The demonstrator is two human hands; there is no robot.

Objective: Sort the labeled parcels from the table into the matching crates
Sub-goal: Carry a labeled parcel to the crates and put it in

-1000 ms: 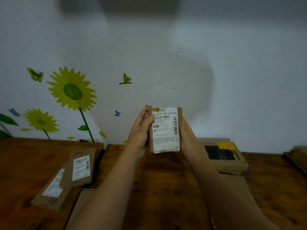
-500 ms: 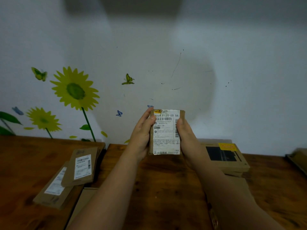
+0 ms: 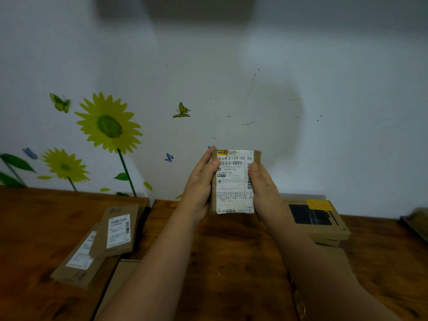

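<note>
I hold a small brown cardboard parcel (image 3: 234, 181) upright in front of me, above the wooden table (image 3: 227, 262). Its white shipping label with a barcode faces me. My left hand (image 3: 200, 181) grips its left edge, thumb on the front. My right hand (image 3: 264, 186) grips its right edge, thumb on the label. Two flat labelled parcels (image 3: 117, 230) lie overlapping on the left table. A flat box with a black picture and a yellow sticker (image 3: 317, 216) lies behind my right wrist.
A second wooden table (image 3: 34, 228) stands to the left with a narrow gap between the two. Cardboard (image 3: 120, 272) shows low in that gap. Something brown (image 3: 416, 223) sits at the far right edge. A white wall with sunflower stickers is behind.
The parcel stays gripped by both hands and has shifted slightly right and down in view. My right thumb has come round onto the label's right edge.
</note>
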